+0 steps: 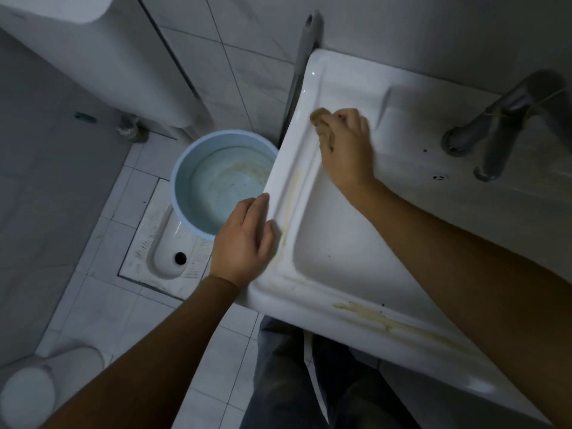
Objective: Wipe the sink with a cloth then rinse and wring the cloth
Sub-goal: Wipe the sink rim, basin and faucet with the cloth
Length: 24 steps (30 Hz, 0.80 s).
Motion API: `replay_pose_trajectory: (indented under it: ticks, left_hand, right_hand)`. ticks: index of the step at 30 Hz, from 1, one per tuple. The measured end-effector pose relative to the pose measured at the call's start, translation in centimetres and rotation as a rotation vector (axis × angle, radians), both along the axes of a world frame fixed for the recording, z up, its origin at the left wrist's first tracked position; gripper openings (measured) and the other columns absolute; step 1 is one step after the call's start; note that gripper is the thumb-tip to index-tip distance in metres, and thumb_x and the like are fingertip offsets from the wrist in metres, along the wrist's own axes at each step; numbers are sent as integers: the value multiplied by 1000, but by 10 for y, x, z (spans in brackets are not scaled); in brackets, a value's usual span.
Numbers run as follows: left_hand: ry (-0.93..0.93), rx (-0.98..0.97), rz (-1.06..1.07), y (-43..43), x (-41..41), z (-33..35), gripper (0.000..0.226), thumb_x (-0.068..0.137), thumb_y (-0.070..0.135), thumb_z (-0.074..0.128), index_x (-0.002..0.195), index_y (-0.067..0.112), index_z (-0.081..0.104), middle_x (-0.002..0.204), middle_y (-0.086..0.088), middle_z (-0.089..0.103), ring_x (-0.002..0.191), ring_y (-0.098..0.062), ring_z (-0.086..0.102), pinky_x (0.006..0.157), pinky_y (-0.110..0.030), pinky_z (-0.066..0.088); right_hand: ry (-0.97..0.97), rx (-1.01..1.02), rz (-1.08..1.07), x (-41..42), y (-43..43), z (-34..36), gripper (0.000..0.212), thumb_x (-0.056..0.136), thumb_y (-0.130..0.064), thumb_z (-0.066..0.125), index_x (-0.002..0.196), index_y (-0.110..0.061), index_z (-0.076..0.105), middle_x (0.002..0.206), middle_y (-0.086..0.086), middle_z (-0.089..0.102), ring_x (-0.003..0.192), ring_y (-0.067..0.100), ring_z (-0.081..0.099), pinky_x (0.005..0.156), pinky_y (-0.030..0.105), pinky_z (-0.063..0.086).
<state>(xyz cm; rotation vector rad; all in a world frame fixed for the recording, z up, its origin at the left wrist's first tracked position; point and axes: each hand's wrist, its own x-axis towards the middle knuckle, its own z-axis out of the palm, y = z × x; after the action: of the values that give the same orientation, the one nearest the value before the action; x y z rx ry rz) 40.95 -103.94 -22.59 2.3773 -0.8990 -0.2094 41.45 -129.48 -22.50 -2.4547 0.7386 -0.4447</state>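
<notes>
A white ceramic sink (312, 88) fills the right half of the view, with yellowish stains along its left and near rims. My right hand (348, 150) presses a small brownish cloth (322, 117) onto the far left part of the rim. Only the cloth's front end shows past the fingers. My left hand (243, 239) rests flat on the sink's left outer edge, its fingers apart and holding nothing. A grey metal tap (501, 125) stands at the far right of the sink.
A light blue bucket (182, 168) with some water stands on the tiled floor left of the sink, partly over a white squat toilet pan (168, 249). A grey pipe (301, 60) runs up the wall behind the sink. My legs show below the sink.
</notes>
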Motion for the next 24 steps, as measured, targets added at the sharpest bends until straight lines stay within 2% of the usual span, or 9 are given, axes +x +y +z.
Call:
replay_pose_trajectory:
  ticks: [4,9,12,14,16,18,21,24]
  left_hand:
    - [-21,16,5,0,-1,-1,49,100,31,49,146,14,48,134,-7,57,113,-20,58,83,-31,50]
    - [3,-3,5,1,1,-3,48,101,33,49,147,18,45,135,-5,57,112,-17,57,84,-30,49]
    - [16,-11,-12,1,-2,2,45,103,36,47,144,18,45,132,-4,57,108,-15,57,83,-29,48]
    - [28,-17,-12,6,-8,8,39,103,34,45,139,19,49,131,-2,55,105,-12,55,82,-34,54]
    - [33,-12,-24,21,-17,11,35,102,32,45,135,19,52,134,-2,52,108,-15,55,84,-41,57]
    - [35,-8,-55,45,-33,11,36,101,32,46,133,17,54,139,-6,50,112,-20,56,82,-42,57]
    - [58,8,-94,77,-54,5,43,100,33,51,139,15,52,146,-8,45,117,-23,55,81,-41,59]
    - [59,16,-110,87,-56,-1,49,99,36,53,144,17,48,149,-7,44,119,-21,54,82,-38,60]
  right_hand:
    - [-3,88,-28,-19,48,-5,46,91,-13,59,136,-25,57,122,7,53,117,28,48,103,40,45]
    - [6,193,160,-81,100,-1,50,93,-15,56,140,-31,52,122,-1,49,111,22,47,93,37,50]
    - [77,196,252,-117,129,3,48,94,-17,58,140,-28,53,124,-2,50,112,20,47,88,37,53]
    - [147,189,342,-139,141,8,49,91,-12,59,138,-26,55,123,-3,51,112,19,47,88,38,52]
    - [227,143,460,-155,143,16,49,89,-9,56,133,-30,58,117,-3,53,109,19,47,90,37,49]
    - [306,168,512,-163,136,26,47,88,-8,56,129,-30,62,113,-3,55,108,19,48,90,38,49]
    - [294,246,327,-156,122,37,43,89,-18,64,131,-22,59,120,1,56,112,21,52,91,38,50]
    - [163,346,64,-132,121,37,47,86,-24,68,130,-16,54,125,6,53,109,24,57,88,31,46]
